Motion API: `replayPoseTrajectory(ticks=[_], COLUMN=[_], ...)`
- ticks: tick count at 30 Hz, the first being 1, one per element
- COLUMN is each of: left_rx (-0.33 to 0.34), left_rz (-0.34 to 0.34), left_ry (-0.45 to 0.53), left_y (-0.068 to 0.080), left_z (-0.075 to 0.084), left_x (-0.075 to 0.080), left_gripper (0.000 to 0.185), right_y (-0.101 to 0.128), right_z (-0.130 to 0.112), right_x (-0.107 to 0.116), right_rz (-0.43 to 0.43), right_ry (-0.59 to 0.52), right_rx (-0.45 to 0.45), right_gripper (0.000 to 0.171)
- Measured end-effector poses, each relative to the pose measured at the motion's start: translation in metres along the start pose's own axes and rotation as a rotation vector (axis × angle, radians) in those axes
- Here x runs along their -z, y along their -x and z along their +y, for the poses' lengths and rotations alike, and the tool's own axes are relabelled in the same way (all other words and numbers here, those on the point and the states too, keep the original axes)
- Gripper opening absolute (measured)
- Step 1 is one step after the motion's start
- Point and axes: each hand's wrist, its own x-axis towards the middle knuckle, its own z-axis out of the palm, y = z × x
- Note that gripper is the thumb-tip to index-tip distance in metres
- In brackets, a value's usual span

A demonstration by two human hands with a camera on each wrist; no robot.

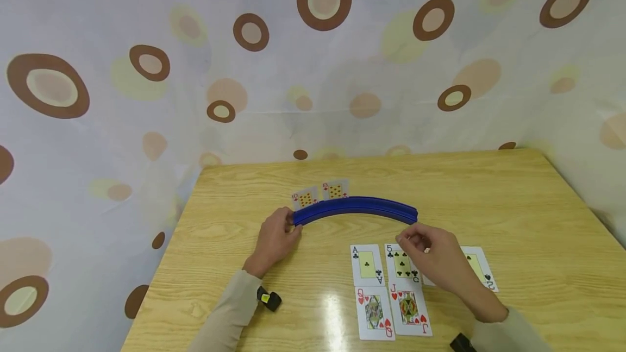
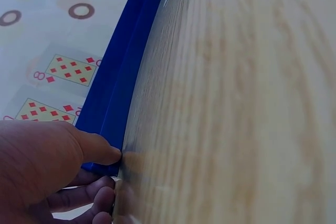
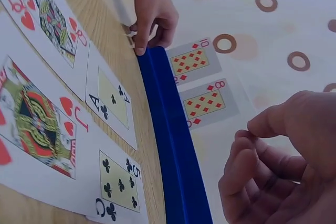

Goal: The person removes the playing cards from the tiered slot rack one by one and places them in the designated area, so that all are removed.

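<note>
A curved blue playing card holder (image 1: pixel 359 204) stands on the table. Two cards are upright in its left part, a ten of diamonds (image 1: pixel 306 199) and an eight of diamonds (image 1: pixel 335 190). My left hand (image 1: pixel 276 239) pinches the holder's left end, thumb on the near side and fingers around the end. Close by the holder's right end, my right hand (image 1: pixel 437 254) hovers above the laid-out cards. Its fingers (image 3: pixel 240 174) are loosely bent, with nothing between them and the thumb. Under it, the five of clubs (image 1: pixel 402 268) is partly covered.
Face up on the wooden table (image 1: pixel 220 205) lie an ace of clubs (image 1: pixel 367 265), a queen of hearts (image 1: pixel 374 313) and a jack of hearts (image 1: pixel 409 311). A black-suited card (image 1: pixel 481 265) at the right is half hidden by my right hand. A patterned backdrop (image 1: pixel 274 80) rises behind.
</note>
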Motion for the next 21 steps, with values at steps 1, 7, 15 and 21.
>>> replayPoseTrajectory(ticks=[1, 7, 15, 21], left_rx=[0.004, 0.003, -0.037, -0.105], left_rz=[0.0, 0.007, 0.035, 0.069], left_ry=[0.004, -0.008, 0.004, 0.016], left_y=[0.0, 0.0, 0.0, 0.0], left_z=[0.0, 0.001, -0.007, -0.012], left_x=[0.0, 0.001, -0.002, -0.006], left_gripper=[0.024, 0.024, 0.023, 0.022], right_y=[-0.004, -0.032, -0.067, -0.089], right_z=[0.0, 0.0, -0.001, 0.002], right_x=[-0.001, -0.003, -0.014, -0.036], right_rz=[0.002, 0.009, 0.009, -0.004], right_ry=[0.003, 0.034, 0.008, -0.056], right_rx=[0.013, 0.051, 0.052, 0.068], right_gripper=[0.008, 0.009, 0.014, 0.032])
